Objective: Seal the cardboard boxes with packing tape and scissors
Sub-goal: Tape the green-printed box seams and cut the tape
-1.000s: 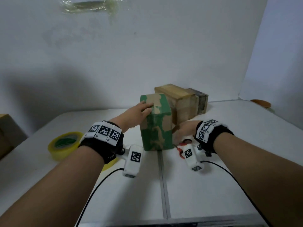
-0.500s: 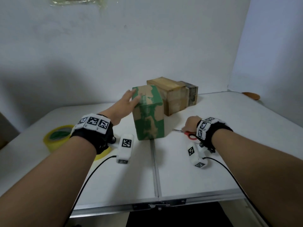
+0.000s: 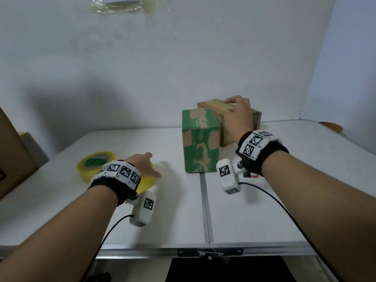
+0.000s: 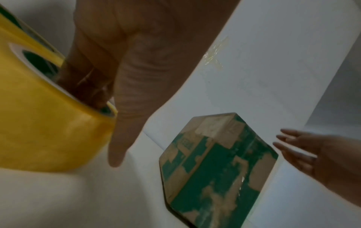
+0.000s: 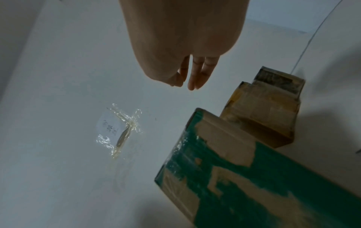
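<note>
- White walls back a white folding table [image 3: 254, 216], and a crumpled piece of clear tape [image 3: 130, 7] holds a paper slip to the wall; the handwriting on the slip is too small to read.
- The left hand [image 3: 142, 165] reaches into a yellow tape roll [image 4: 39, 131]: the left wrist view shows its fingers [image 4: 87, 83] curled inside the core and the thumb stretched down outside the roll, so the hand grips it.
- A second yellow tape roll [image 3: 95, 161] with a green core lies just left of those fingers.
- The green box [image 3: 200, 143], brown patches where its print is torn off, stands upright to the right of the left fingertips; its lettering is not legible.
- The right hand [image 3: 237, 117] hovers at the top of the brown box [image 3: 211, 105], behind the green one, fingers straight and loosely together; whether they touch the box cannot be told.
- A smaller box [image 5: 277, 80] sits against the brown box's far side.
- Checkered marker tags cover both wristbands [image 3: 256, 143].
- A red bit of the scissors [image 3: 254, 176] peeks from under the right wrist.
</note>
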